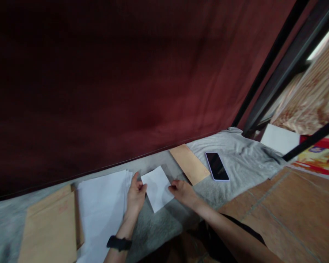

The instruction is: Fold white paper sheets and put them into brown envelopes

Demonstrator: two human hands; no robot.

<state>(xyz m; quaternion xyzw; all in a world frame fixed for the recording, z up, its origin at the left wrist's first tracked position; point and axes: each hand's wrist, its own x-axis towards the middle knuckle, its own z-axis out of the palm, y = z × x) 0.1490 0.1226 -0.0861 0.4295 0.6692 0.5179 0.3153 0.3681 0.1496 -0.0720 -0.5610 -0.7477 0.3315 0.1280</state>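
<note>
A small rectangle of white paper [157,188], seemingly folded, is held tilted between my two hands over the grey cloth. My left hand [136,195] pinches its left edge between thumb and fingers, with the index finger pointing up. On the opposite edge, my right hand [181,190] has its fingertips closed on the paper. Left of my left hand lies a stack of white sheets [101,208]. Beyond my right hand rests a brown envelope [190,164], flat on the cloth.
Several larger brown envelopes [50,226] lie at the far left. A phone [217,166] in a pale purple case sits right of the small envelope. Dark red fabric [112,91] rises behind the grey cloth [244,160]. Tiled floor [293,208] and black bars [268,65] are to the right.
</note>
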